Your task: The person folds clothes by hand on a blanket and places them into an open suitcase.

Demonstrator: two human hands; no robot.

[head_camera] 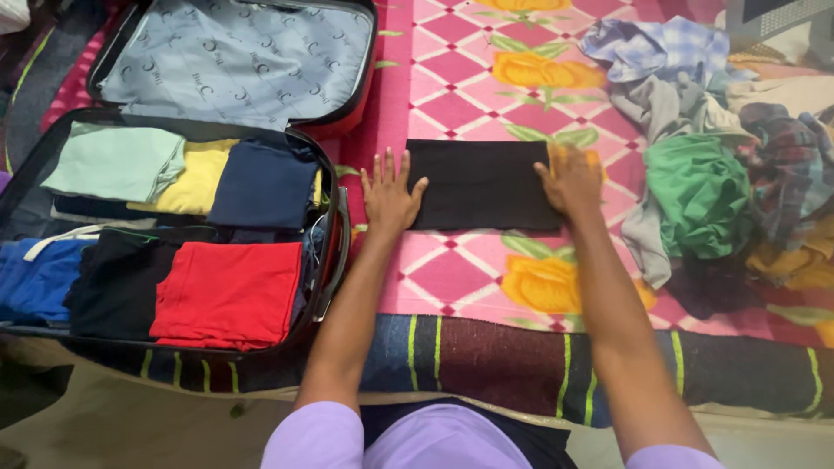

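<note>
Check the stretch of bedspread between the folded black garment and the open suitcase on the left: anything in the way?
Nothing visible. The folded black garment lies flat under both hands, left hand on its left edge, right hand on its right. Only bare pink bedspread separates it from the suitcase rim. Inside, folded clothes already fill most of it.

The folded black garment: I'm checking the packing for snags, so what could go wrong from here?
1. The folded black garment is pinned only at its ends by the left hand and right hand; lifted that way, it might sag and unfold.
2. The open suitcase already looks full, so adding to it may rumple the red garment.
</note>
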